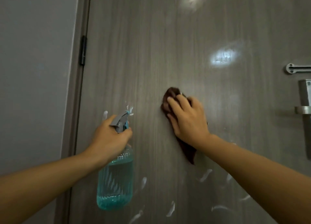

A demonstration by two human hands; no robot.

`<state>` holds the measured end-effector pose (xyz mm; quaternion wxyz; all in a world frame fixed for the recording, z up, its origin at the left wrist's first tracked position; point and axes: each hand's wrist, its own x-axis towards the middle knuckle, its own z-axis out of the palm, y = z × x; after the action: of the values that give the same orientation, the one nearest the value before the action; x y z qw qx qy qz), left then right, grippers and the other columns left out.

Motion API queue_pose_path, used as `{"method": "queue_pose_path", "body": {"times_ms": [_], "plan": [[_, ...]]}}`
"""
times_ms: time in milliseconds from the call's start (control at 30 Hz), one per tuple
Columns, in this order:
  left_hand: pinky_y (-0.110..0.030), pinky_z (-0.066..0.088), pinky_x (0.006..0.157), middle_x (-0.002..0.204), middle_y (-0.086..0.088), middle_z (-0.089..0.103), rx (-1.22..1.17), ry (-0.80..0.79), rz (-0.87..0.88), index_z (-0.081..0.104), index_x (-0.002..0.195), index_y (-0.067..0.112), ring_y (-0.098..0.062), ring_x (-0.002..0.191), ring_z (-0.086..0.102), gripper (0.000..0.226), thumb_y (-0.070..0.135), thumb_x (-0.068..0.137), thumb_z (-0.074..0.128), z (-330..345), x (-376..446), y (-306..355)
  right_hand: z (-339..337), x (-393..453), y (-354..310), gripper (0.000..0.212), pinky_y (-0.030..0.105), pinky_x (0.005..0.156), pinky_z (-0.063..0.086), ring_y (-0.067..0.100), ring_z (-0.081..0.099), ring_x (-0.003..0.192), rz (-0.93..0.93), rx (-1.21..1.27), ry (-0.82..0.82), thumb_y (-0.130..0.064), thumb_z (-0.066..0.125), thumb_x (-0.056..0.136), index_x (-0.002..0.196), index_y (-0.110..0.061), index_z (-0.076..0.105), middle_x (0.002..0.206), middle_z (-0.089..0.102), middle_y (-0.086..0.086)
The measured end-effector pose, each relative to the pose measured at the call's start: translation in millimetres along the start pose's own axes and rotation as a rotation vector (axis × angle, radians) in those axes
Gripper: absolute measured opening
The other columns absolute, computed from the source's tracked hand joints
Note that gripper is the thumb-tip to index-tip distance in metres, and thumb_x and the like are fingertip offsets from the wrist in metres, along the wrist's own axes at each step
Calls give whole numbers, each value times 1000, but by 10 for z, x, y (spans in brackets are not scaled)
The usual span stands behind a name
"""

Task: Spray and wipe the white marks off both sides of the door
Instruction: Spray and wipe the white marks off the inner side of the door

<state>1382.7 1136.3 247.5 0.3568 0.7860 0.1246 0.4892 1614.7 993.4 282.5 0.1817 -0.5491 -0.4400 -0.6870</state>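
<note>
Both bare forearms reach up from the bottom corners toward the grey wood-grain door (151, 55), the left from the lower left, the right from the lower right. The left hand (109, 139) is wrapped round the neck of a spray bottle (115, 181), fingers curled beneath the grey trigger head, whose nozzle points up and to the right at the door. The bottle hangs below the fist, its ribbed clear body roughly three-quarters full of blue-green liquid. The right hand (186, 117) lies with its palm toward the door, fingers spread and slightly bent over a dark brown cloth (188, 149), pressing it against the panel; the cloth bunches above the fingertips and a tail of it hangs down past the wrist. This hand and the cloth look a little blurred.

White marks (204, 175) are smeared across the lower part of the door, below and between the two arms, and a few more sit just beside the bottle's nozzle. Higher up, the panel shows two bright reflections and a faint streaky sheen. A black hinge (82, 50) sits on the door's left edge beside the grey frame and wall. At the far right are a metal handle (304, 109) on its plate, with a small metal fitting above it.
</note>
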Motion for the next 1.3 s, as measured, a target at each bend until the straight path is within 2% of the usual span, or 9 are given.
{"method": "queue_pose_path", "body": {"times_ms": [100, 200, 400, 467, 633, 900, 1033, 1167, 1300], "plan": [[-39, 55, 59, 97, -32, 67, 50, -40, -47, 60, 115, 3, -29, 64, 74, 18, 8, 98, 63, -106, -27, -96, 5, -6, 21, 41, 50, 74, 46, 39, 53, 87, -147, 15, -26, -35, 55, 103, 131, -7, 64, 125, 62, 19], [-31, 51, 52, 91, -34, 65, 47, -30, -47, 60, 110, 3, -38, 75, 74, 14, 7, 97, 64, -180, -27, -122, 34, 270, 12, 38, 50, 73, 46, 36, 49, 84, -92, 22, -27, -34, 56, 101, 127, -8, 64, 119, 61, 16], [-40, 46, 63, 76, -20, 58, -4, -3, -50, 56, 88, 12, -53, 86, 69, 8, 7, 92, 62, -220, 61, -164, 145, 821, -357, 39, 41, 75, 42, 35, 48, 92, 227, 37, -9, -39, 61, 95, 122, -11, 63, 116, 59, 13], [-43, 50, 62, 75, -14, 60, -21, 34, -74, 60, 98, 11, -51, 86, 70, 10, 8, 89, 63, -262, 67, -180, 147, 903, -440, 44, 40, 77, 40, 32, 47, 94, 269, 30, -16, -44, 54, 96, 124, -12, 62, 116, 58, 12], [-40, 42, 60, 57, 1, 45, -32, 105, -164, 49, 70, 18, -28, 55, 49, 15, 13, 72, 63, -418, 114, -235, 171, 994, -510, 45, 38, 76, 36, 30, 45, 92, 244, 23, 7, -44, 43, 96, 120, -10, 61, 114, 57, 13], [-39, 46, 57, 74, -13, 57, -12, 165, -143, 64, 95, 4, -25, 63, 54, 9, -2, 88, 63, -632, 207, -460, 318, 1116, -699, 39, 43, 71, 42, 33, 49, 89, 273, -42, 3, -45, 56, 94, 112, -11, 62, 107, 57, 13], [-57, 60, 70, 83, -19, 71, 49, 218, -112, 63, 89, 17, -41, 73, 73, 11, 8, 87, 67, -697, 238, -517, 350, 720, -1050, 33, 43, 69, 41, 34, 50, 87, -107, 118, -49, -42, 56, 94, 105, -12, 63, 104, 56, 13], [-45, 54, 62, 85, -19, 68, 71, 211, -101, 62, 92, 13, -40, 74, 71, 6, 8, 90, 66, -681, 226, -512, 374, 414, -1083, 31, 40, 68, 39, 28, 48, 84, -521, 125, -229, -46, 56, 96, 106, -17, 64, 101, 55, 6], [-36, 45, 60, 83, -26, 62, 29, 154, -108, 63, 100, 4, -41, 72, 66, 8, 2, 92, 64, -656, 223, -517, 403, 916, -854, 31, 43, 68, 43, 36, 52, 85, -121, 89, -45, -42, 61, 92, 102, -13, 63, 99, 56, 13]]}}
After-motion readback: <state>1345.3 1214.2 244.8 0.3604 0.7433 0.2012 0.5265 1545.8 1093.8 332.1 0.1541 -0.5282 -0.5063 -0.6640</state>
